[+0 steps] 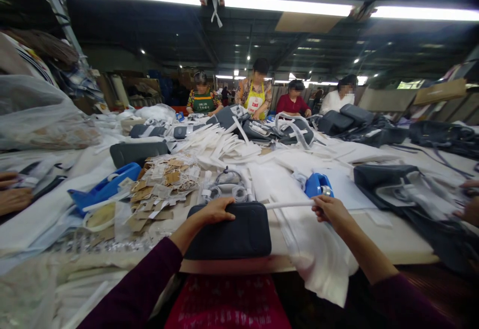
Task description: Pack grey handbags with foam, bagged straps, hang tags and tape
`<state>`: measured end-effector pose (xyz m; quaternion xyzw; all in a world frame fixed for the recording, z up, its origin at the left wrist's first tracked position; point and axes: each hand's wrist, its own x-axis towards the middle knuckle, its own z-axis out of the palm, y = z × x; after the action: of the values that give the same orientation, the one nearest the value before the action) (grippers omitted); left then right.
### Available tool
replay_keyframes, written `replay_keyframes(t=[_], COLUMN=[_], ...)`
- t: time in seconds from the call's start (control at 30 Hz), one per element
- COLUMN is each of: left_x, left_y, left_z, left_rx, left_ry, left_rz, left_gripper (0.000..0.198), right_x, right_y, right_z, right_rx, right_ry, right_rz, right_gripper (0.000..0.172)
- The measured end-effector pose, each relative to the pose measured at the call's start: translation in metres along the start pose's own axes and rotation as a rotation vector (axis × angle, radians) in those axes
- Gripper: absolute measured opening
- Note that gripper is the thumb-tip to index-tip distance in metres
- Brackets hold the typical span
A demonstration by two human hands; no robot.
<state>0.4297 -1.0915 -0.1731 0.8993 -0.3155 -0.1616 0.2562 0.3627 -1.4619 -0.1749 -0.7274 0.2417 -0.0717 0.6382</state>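
head view shows the worktable point(389, 242) spreading beyond both hands, with white cloth point(314, 261) draped under the right hand point(330, 210). the dark grey bag point(228, 237) lies flat beneath the left hand point(215, 212), which clasps its top edge. the right hand pinches a white strap point(290, 204) stretched taut from the bag, so the fitting seems midway. paper tags point(164, 179) lie beyond the left hand.

**Dark grey pouch** point(228, 234): soft-sided and rectangular with rounded corners. It lies flat at the near edge of the desk point(392, 242) with its long side across the view, and the left hand point(215, 211) clasps its far edge.

**White strap** point(290, 204): a narrow, straight band (flat or tubular, cannot tell). It runs level from the pouch's far right corner to the right hand point(329, 209), which pinches its end.
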Motion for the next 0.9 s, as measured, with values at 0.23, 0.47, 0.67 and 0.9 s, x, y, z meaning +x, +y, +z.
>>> replay_keyframes(t=[0.23, 0.47, 0.67, 0.9], left_x=[-0.002, -0.003, -0.005, -0.005], left_y=[0.004, 0.013, 0.016, 0.010], left_z=[-0.003, -0.006, -0.007, 0.001], left_rx=[0.023, 0.063, 0.094, 0.159], left_ry=[-0.007, -0.028, -0.036, -0.016], left_rz=[-0.002, -0.055, -0.066, -0.058], left_gripper=[0.027, 0.026, 0.029, 0.033], right_x=[-0.013, -0.018, -0.016, -0.019], right_y=[0.004, 0.018, 0.028, 0.029], right_z=[0.048, 0.105, 0.131, 0.128], right_rx=[-0.109, -0.178, -0.140, -0.117], right_ry=[-0.274, -0.489, -0.563, -0.623], right_rz=[0.142, 0.051, -0.072, -0.163], right_gripper=[0.015, 0.008, 0.012, 0.018])
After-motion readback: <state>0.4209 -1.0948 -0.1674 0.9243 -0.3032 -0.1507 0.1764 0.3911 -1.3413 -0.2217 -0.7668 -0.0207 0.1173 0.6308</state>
